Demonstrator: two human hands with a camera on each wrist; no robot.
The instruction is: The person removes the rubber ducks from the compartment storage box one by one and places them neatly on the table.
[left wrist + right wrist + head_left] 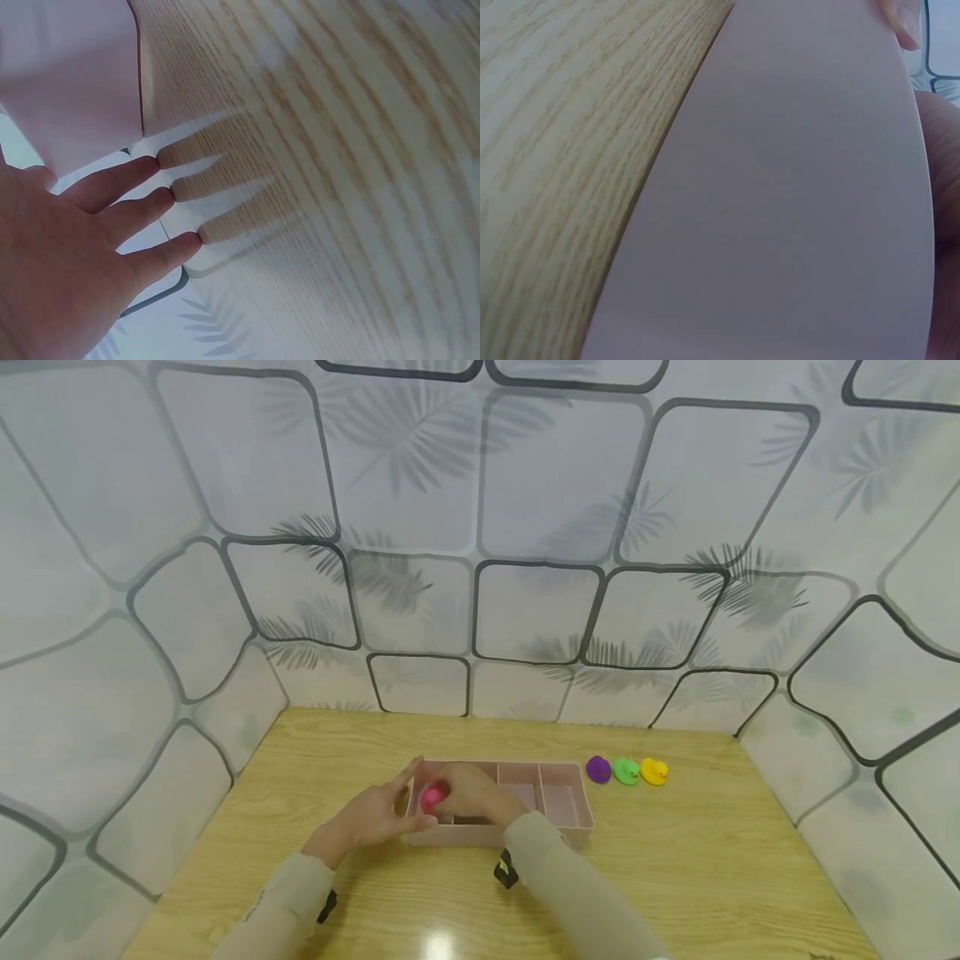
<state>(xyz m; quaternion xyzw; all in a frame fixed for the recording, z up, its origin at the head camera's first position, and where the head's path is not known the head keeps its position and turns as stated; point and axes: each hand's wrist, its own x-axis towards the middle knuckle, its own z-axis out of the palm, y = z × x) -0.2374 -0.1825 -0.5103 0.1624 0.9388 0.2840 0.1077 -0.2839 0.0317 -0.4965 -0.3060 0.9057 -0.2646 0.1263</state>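
A pale pink divided box [495, 837] sits lengthwise on the table. My right hand [472, 789] reaches into its left part and pinches a bright pink toy duck [431, 798] over the leftmost compartment. At the box's left end lies my left hand [367, 814], its thumb at the front rim and its index finger by the back left corner. In the left wrist view the other left fingers [135, 217] are straight and spread beside the box, tips near the wood. The box's front wall [780, 180] fills most of the right wrist view and hides most of the right hand.
Three small toy ducks stand in a row right of the box: a purple duck [598, 769], a green duck [626, 771] and a yellow duck [654, 771]. The wooden table [675, 877] is bounded at the back and sides by patterned cloth walls [525, 618].
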